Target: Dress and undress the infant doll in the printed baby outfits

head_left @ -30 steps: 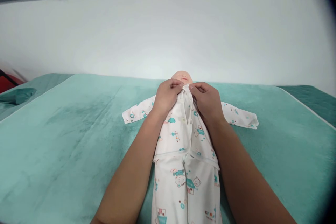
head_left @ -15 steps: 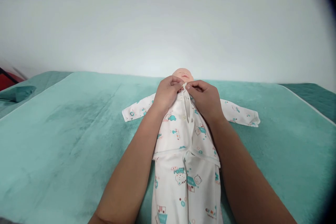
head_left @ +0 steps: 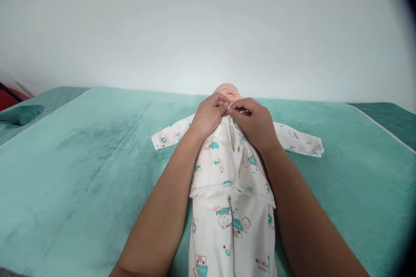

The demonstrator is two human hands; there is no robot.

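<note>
A baby doll point(head_left: 228, 90) lies on its back with its head at the far end. It wears a white printed baby shirt point(head_left: 214, 151) with sleeves stretched out to both sides, and matching printed pants point(head_left: 221, 229). At the neckline, my left hand point(head_left: 212, 112) and my right hand point(head_left: 253, 121) meet, fingertips closed on the shirt's collar edges. Below them the front placket hangs partly apart, with a small button showing on it. The exact pinch at the collar is mostly hidden by my fingers.
A green plush blanket point(head_left: 97, 181) spreads under the doll. Behind it rises a white wall point(head_left: 208, 30). A red object point(head_left: 11, 97) shows at the far left edge, beside a folded part of dark green bedding point(head_left: 22, 114).
My fingertips have come closer together at the collar, and the pinched fabric edge that stood up between them is now mostly covered. The doll stays in place.
</note>
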